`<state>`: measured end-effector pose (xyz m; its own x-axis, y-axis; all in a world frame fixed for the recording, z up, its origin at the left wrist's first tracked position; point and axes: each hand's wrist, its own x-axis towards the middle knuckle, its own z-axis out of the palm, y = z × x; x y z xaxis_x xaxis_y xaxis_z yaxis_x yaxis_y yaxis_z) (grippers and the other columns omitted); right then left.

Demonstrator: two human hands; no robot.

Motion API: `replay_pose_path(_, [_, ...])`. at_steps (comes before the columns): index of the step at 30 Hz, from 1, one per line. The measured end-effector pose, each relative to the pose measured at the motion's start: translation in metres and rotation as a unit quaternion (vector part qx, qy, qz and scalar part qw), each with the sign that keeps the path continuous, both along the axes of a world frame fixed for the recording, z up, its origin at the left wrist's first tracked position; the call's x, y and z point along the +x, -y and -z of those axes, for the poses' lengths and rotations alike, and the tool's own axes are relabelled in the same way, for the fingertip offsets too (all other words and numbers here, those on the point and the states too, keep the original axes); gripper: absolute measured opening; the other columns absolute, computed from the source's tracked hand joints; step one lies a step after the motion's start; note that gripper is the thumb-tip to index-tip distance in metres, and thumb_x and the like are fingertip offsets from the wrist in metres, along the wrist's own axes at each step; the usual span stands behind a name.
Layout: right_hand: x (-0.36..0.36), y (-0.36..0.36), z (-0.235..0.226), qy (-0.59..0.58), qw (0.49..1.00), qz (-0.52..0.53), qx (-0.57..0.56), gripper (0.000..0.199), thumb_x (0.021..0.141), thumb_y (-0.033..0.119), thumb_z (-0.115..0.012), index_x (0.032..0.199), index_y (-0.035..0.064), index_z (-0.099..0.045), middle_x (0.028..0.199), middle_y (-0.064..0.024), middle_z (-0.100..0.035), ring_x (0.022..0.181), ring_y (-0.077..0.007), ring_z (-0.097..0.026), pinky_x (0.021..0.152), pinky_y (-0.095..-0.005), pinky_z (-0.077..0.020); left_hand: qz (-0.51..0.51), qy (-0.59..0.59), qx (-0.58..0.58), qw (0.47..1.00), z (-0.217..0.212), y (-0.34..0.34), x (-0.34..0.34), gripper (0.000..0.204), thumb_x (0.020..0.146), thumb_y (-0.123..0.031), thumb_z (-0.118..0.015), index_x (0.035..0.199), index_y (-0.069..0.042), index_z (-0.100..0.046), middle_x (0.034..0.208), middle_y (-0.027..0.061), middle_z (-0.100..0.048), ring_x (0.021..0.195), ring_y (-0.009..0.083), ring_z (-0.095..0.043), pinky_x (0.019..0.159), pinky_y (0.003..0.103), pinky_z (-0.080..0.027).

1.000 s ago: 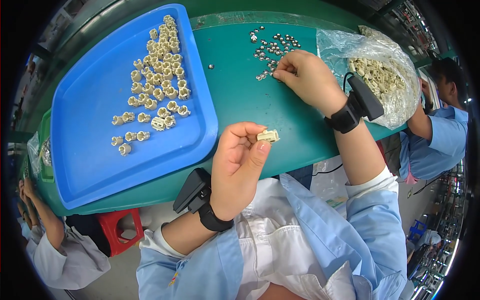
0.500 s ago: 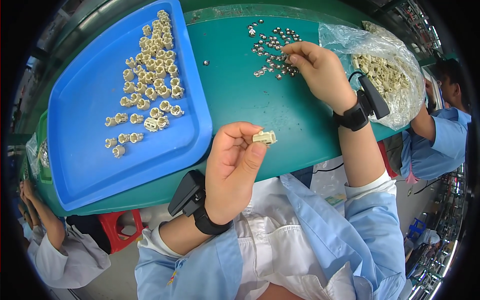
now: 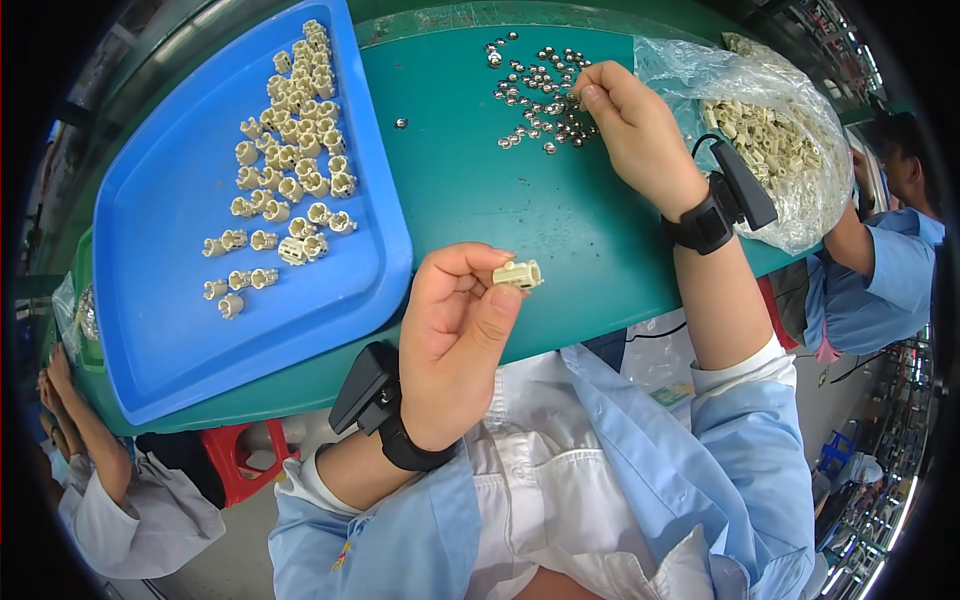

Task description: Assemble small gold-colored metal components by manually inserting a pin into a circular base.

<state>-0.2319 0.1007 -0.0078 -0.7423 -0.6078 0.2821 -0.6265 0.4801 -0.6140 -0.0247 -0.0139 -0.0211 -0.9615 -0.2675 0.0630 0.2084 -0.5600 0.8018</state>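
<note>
Above tabletop point(image 3: 470, 190), hands point(image 3: 445, 350) apart, left pinching beige cylinder point(image 3: 515, 276)

On the counter point(image 3: 470, 190), a tray point(image 3: 165, 250) of fittings point(image 3: 290, 158) lies left, loose studs point(image 3: 549, 108) upper centre, a bag point(image 3: 805, 215) upper right.

Cream fitting point(image 3: 517, 276), open end rightward
</note>
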Motion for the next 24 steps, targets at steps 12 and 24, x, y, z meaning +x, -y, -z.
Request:
replay_pose_path(12, [0.0003,-0.0003,-0.0003,-0.007,1.000,-0.004,-0.009,0.013,0.082,0.007,-0.054,0.093,0.0005,-0.057,0.081,-0.0041,-0.060,0.074,-0.0099,-0.055,0.067,-0.0222,-0.0442,0.006,-0.004,0.009,1.000,0.0004,0.0006,0.0006,0.020,0.088,-0.008,-0.048,0.106,-0.003,-0.042,0.091,0.0031,-0.051,0.081,0.0075,-0.048,0.074,0.021,-0.039])
replay_pose_path(24, [-0.0013,-0.0025,-0.0054,-0.027,1.000,-0.014,0.009,0.014,0.081,0.012,-0.059,0.090,0.0016,-0.059,0.084,-0.0023,-0.060,0.077,-0.0069,-0.053,0.069,-0.0193,-0.0417,0.008,0.003,0.007,1.000,-0.0009,0.0002,-0.0002,0.021,0.088,-0.008,-0.049,0.107,-0.003,-0.041,0.090,0.0025,-0.051,0.080,0.0062,-0.047,0.072,0.019,-0.039])
